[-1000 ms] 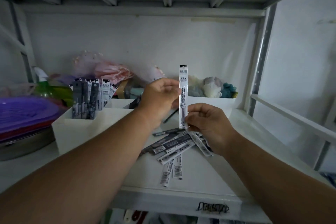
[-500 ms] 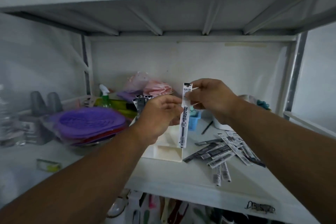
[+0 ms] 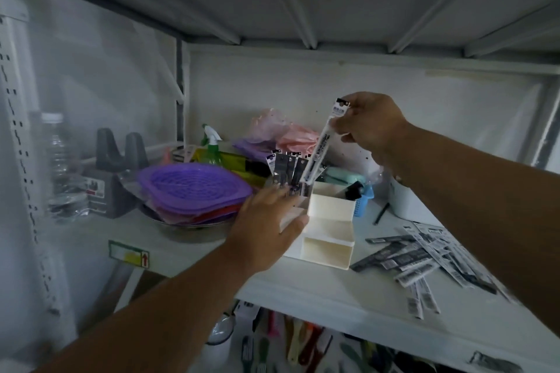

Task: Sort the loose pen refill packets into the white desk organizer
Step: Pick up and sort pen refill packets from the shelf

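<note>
Our right hand (image 3: pixel 368 127) pinches a refill packet (image 3: pixel 322 145), tilted above the white organizer (image 3: pixel 328 230); our left hand (image 3: pixel 269 230) rests open-fingered on its 9 o'clock side; loose packets (image 3: pixel 415 260) lie at 3 o'clock.

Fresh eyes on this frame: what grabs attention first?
The right hand raised mid-frame, pinching a long refill packet tilted down toward the white desk organizer, where several packets already stand upright in the back compartment. The left hand steadies the organizer's left side. Next, the purple basket to the left, and the loose packets fanned on the shelf to the right.
</note>
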